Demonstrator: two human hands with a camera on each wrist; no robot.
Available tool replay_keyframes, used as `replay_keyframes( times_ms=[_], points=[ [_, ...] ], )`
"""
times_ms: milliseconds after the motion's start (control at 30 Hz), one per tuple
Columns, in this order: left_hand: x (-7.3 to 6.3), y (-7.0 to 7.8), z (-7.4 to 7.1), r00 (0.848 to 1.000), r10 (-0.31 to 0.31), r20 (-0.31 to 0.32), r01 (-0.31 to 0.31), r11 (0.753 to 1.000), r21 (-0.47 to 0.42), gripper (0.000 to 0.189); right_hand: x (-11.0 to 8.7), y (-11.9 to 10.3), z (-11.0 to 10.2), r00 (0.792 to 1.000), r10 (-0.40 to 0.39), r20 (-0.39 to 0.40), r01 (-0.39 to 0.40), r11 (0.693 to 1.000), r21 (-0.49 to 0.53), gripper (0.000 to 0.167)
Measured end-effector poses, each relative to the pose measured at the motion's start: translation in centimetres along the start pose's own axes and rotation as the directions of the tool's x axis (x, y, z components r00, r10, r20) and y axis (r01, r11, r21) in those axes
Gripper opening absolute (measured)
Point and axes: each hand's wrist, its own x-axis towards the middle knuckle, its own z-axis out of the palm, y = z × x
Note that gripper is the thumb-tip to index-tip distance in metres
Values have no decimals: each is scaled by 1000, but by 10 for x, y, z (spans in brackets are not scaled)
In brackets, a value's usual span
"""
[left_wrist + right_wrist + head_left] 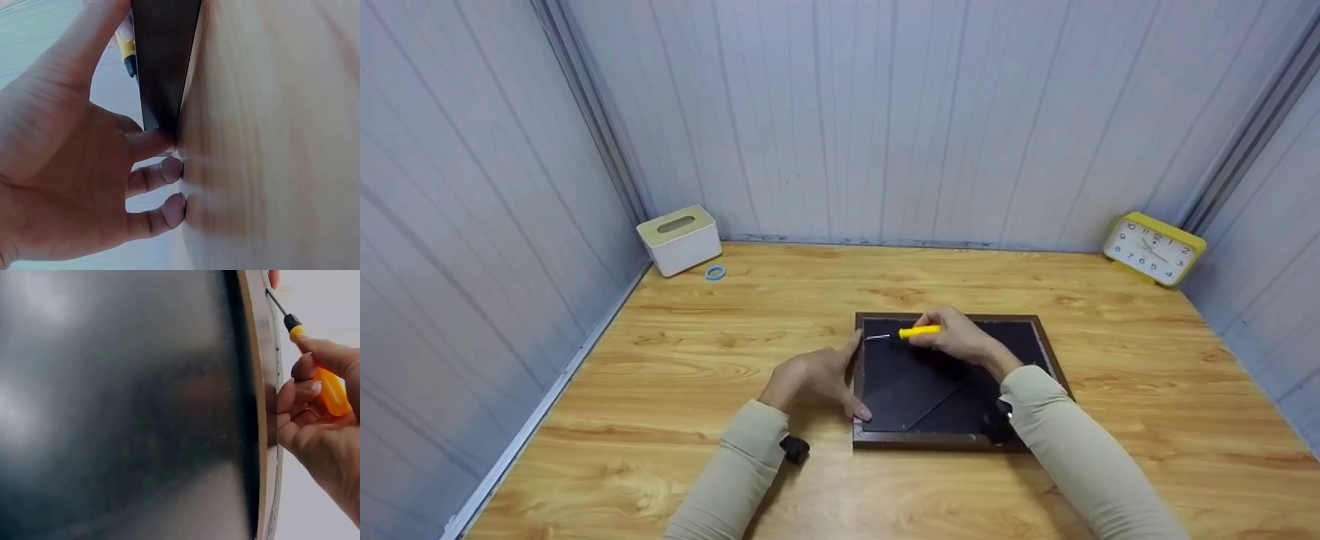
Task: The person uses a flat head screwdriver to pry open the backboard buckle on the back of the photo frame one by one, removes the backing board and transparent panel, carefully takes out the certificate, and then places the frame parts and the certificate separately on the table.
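Note:
A dark brown picture frame (919, 442) lies on the wooden table, its black backing board (896, 382) facing up. My right hand (962, 336) holds a screwdriver (920, 331) by its yellow handle. The metal shaft points left, with its tip right at the inner edge of the frame's left side. Along that side, my left hand (819, 373) spreads its fingers, the thumb resting near the front left corner. In the left wrist view, the fingertips (173, 209) are against the tabletop beside the frame's side wall (163, 67). The right wrist view shows fingers curled round the yellow handle (332, 391).
A white tissue box (682, 246) with a pale lid stands at the back left, a blue ring (715, 272) in front of it. At the back right sits a yellow clock (1155, 249). Pale panel walls (847, 127) enclose the table (675, 360) behind and on both sides.

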Motion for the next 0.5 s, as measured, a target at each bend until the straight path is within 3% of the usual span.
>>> replay_keyframes(
  times_ms=[167,300,500],
  points=[
    [-2,-2,-1,994,96,49,-95,995,-29,125,3,-1,-1,999,28,15,-29,996,86,17],
    [-2,-2,0,991,114,68,-112,993,-38,112,2,-2,-2,999,44,17,-45,996,77,16],
    [-3,-1,1,994,95,52,-94,995,-24,111,7,-10,-1,995,97,13,-98,984,152,16]
  ],
)
